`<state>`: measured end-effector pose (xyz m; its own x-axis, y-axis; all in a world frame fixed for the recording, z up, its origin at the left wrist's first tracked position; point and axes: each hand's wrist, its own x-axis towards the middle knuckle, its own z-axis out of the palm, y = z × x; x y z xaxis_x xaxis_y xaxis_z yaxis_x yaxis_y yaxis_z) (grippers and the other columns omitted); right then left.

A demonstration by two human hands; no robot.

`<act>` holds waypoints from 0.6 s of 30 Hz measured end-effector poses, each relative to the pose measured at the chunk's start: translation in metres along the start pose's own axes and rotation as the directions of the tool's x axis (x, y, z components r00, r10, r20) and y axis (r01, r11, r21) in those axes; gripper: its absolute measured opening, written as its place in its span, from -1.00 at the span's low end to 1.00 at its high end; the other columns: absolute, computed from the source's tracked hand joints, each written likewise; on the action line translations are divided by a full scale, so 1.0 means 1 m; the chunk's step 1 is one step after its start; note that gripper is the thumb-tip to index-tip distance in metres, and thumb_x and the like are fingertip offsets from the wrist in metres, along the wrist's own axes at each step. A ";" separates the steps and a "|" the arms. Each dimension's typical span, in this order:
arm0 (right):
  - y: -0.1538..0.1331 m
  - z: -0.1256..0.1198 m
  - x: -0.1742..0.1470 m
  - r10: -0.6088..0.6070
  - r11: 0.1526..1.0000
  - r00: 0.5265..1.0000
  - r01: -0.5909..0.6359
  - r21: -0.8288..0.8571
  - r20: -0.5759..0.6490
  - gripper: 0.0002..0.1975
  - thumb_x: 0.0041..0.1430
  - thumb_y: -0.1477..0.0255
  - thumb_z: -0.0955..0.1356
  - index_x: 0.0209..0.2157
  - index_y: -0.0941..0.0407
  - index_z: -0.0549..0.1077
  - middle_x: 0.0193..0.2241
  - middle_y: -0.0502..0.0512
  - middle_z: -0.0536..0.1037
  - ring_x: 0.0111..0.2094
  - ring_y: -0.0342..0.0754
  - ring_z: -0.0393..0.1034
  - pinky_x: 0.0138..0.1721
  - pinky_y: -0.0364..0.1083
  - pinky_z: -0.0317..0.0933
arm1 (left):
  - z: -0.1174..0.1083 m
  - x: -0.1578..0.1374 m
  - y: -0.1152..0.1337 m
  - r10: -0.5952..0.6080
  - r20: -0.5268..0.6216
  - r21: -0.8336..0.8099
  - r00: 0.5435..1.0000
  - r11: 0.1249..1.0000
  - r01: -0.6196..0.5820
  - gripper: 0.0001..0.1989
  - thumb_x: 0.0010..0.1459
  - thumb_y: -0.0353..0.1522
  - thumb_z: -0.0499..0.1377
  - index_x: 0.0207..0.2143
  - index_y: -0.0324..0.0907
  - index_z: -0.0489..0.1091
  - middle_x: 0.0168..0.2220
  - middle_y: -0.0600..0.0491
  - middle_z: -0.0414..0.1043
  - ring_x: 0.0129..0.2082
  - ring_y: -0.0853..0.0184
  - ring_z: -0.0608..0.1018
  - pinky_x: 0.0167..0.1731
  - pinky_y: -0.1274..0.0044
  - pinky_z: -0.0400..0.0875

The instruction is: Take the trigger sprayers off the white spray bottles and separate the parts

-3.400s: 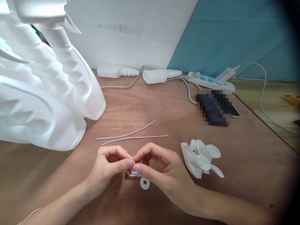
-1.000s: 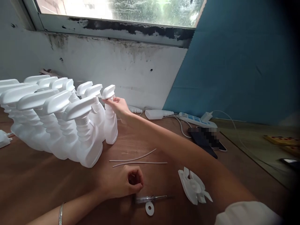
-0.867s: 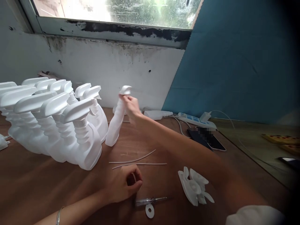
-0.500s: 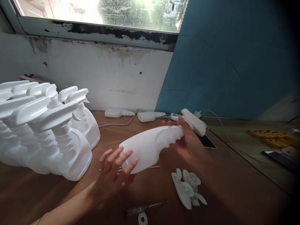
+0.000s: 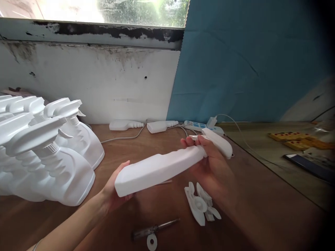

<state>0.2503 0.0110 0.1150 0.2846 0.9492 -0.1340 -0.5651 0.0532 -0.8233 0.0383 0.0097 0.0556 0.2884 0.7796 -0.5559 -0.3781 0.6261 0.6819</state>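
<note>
A white spray bottle [image 5: 155, 170] lies tilted across the middle of the view, its narrow side turned up. My left hand [image 5: 112, 191] is closed round its base end, with most fingers hidden beneath. At the neck end, my right hand [image 5: 212, 164] grips with curled fingers, close against the white spray head [image 5: 221, 143]. The join between head and neck is covered by that hand. Below lie several white trigger-head pieces [image 5: 200, 205], a screwdriver [image 5: 154, 230] and a white ring [image 5: 151, 241].
Assembled white spray bottles [image 5: 74, 174] stand packed at the left. Two white bottles [image 5: 125, 124] lie along the wall by a power strip [image 5: 204, 127] with cables. To the right are a phone [image 5: 309, 167] and yellow pieces [image 5: 293, 137]. A thin rod lies partly under the bottle.
The bottle has been rolled from its broad side onto its narrow side. My left hand has gone from spread fingers on the base to a grip round it. The view has shifted right.
</note>
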 end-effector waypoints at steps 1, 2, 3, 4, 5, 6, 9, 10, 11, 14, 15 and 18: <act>-0.001 0.000 0.002 -0.015 1.000 1.000 0.016 0.013 -0.013 -0.83 -0.07 0.39 0.42 -0.45 0.05 0.33 -0.40 -0.05 0.51 -0.17 -0.03 0.43 -0.23 -0.09 0.46 | -0.001 0.001 0.000 0.027 0.013 -0.072 1.000 0.997 -0.026 -0.69 0.08 -0.23 0.06 -0.17 -0.23 0.34 -0.43 0.06 0.45 -0.59 0.43 0.46 -0.61 0.62 0.38; -0.002 -0.001 0.004 -0.019 0.999 0.999 0.021 0.042 -0.044 -0.83 -0.06 0.40 0.42 -0.46 0.05 0.33 -0.42 -0.06 0.50 -0.20 -0.06 0.45 -0.22 -0.12 0.45 | -0.003 0.002 -0.001 0.121 0.022 -0.121 0.992 0.986 -0.118 -0.68 0.06 -0.30 0.08 -0.11 -0.17 0.31 -0.31 0.06 0.47 -0.50 0.43 0.49 -0.54 0.63 0.41; -0.004 -0.001 0.006 -0.010 0.996 0.997 0.017 0.083 -0.082 -0.84 -0.06 0.42 0.42 -0.46 0.05 0.33 -0.43 -0.07 0.50 -0.22 -0.09 0.45 -0.20 -0.14 0.45 | -0.005 0.003 -0.002 0.238 0.038 -0.143 0.971 0.963 -0.230 -0.61 0.02 -0.37 0.10 -0.04 -0.10 0.28 -0.16 0.08 0.44 -0.38 0.41 0.52 -0.43 0.63 0.44; -0.005 -0.002 0.008 0.011 0.991 0.993 0.005 0.131 -0.120 -0.84 -0.05 0.43 0.42 -0.45 0.05 0.33 -0.44 -0.08 0.49 -0.25 -0.12 0.46 -0.20 -0.16 0.44 | -0.007 0.003 -0.003 0.341 0.067 -0.139 0.938 0.934 -0.330 -0.51 -0.05 -0.44 0.13 0.00 -0.04 0.24 -0.03 0.10 0.37 -0.23 0.38 0.50 -0.32 0.62 0.45; -0.007 -0.002 0.009 0.034 0.984 0.987 -0.005 0.178 -0.158 -0.85 -0.04 0.45 0.42 -0.45 0.05 0.34 -0.45 -0.09 0.49 -0.28 -0.15 0.46 -0.20 -0.18 0.43 | -0.008 0.003 -0.004 0.421 0.099 -0.107 0.902 0.905 -0.411 -0.42 -0.12 -0.49 0.16 0.02 0.00 0.22 0.06 0.11 0.28 -0.10 0.35 0.45 -0.24 0.62 0.42; -0.008 -0.001 0.010 0.057 0.976 0.981 -0.015 0.217 -0.186 -0.86 -0.03 0.46 0.41 -0.44 0.06 0.34 -0.46 -0.09 0.49 -0.30 -0.16 0.46 -0.20 -0.19 0.43 | -0.009 0.003 -0.005 0.481 0.126 -0.052 0.868 0.877 -0.478 -0.35 -0.18 -0.52 0.19 0.03 0.00 0.21 0.11 0.12 0.22 -0.02 0.32 0.39 -0.19 0.63 0.40; -0.009 0.000 0.009 0.078 0.964 0.974 -0.019 0.264 -0.212 -0.88 0.00 0.46 0.40 -0.45 0.07 0.34 -0.48 -0.08 0.48 -0.32 -0.17 0.46 -0.20 -0.19 0.43 | -0.007 0.006 -0.006 0.596 0.135 0.180 0.791 0.770 -0.611 -0.30 -0.32 -0.51 0.32 -0.05 -0.04 0.26 0.16 0.07 0.14 0.03 0.25 0.33 -0.25 0.67 0.40; -0.009 0.001 0.008 0.076 0.964 0.975 -0.018 0.266 -0.210 -0.88 0.00 0.45 0.40 -0.46 0.07 0.34 -0.48 -0.08 0.49 -0.32 -0.17 0.46 -0.22 -0.19 0.43 | -0.006 0.008 -0.006 0.617 0.125 0.247 0.777 0.739 -0.627 -0.31 -0.35 -0.48 0.36 -0.08 -0.07 0.27 0.13 0.03 0.18 -0.03 0.24 0.38 -0.30 0.66 0.42; -0.008 0.001 0.007 0.072 0.966 0.977 -0.018 0.260 -0.201 -0.88 -0.01 0.45 0.40 -0.47 0.08 0.35 -0.46 -0.08 0.49 -0.31 -0.16 0.46 -0.25 -0.18 0.43 | -0.005 0.010 -0.005 0.616 0.122 0.297 0.778 0.725 -0.621 -0.33 -0.35 -0.43 0.38 -0.10 -0.10 0.27 0.07 -0.02 0.26 -0.12 0.24 0.44 -0.35 0.63 0.43; -0.007 -0.001 0.008 0.059 0.971 0.987 -0.021 0.238 -0.152 -0.87 -0.04 0.43 0.41 -0.50 0.09 0.36 -0.43 -0.06 0.52 -0.31 -0.13 0.46 -0.35 -0.16 0.42 | -0.004 0.022 -0.003 0.473 0.127 0.331 0.872 0.808 -0.487 -0.46 -0.13 -0.19 0.29 -0.12 -0.26 0.28 -0.23 -0.10 0.45 -0.37 0.27 0.52 -0.43 0.53 0.45; -0.009 -0.002 0.010 0.038 0.972 0.989 -0.004 0.237 -0.139 -0.88 -0.04 0.44 0.41 -0.50 0.09 0.37 -0.44 -0.06 0.52 -0.32 -0.14 0.46 -0.35 -0.16 0.40 | -0.004 0.026 -0.003 0.395 0.112 0.311 0.912 0.858 -0.409 -0.49 -0.04 -0.13 0.21 -0.12 -0.29 0.29 -0.30 -0.10 0.46 -0.40 0.26 0.52 -0.45 0.51 0.46; -0.025 -0.008 0.016 -0.162 0.953 0.974 0.196 0.231 -0.162 -0.92 -0.02 0.49 0.38 -0.53 0.09 0.38 -0.50 -0.11 0.52 -0.35 -0.21 0.45 -0.28 -0.17 0.31 | -0.008 0.043 -0.002 0.200 -0.027 0.203 0.980 0.961 -0.190 -0.52 0.06 -0.09 0.09 -0.11 -0.28 0.28 -0.41 -0.06 0.47 -0.50 0.27 0.53 -0.60 0.52 0.45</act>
<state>0.2749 0.0219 0.1289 0.4935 0.8654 -0.0866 -0.6613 0.3087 -0.6837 0.0442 0.0422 0.0263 0.1831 0.8882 -0.4214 -0.2398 0.4561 0.8570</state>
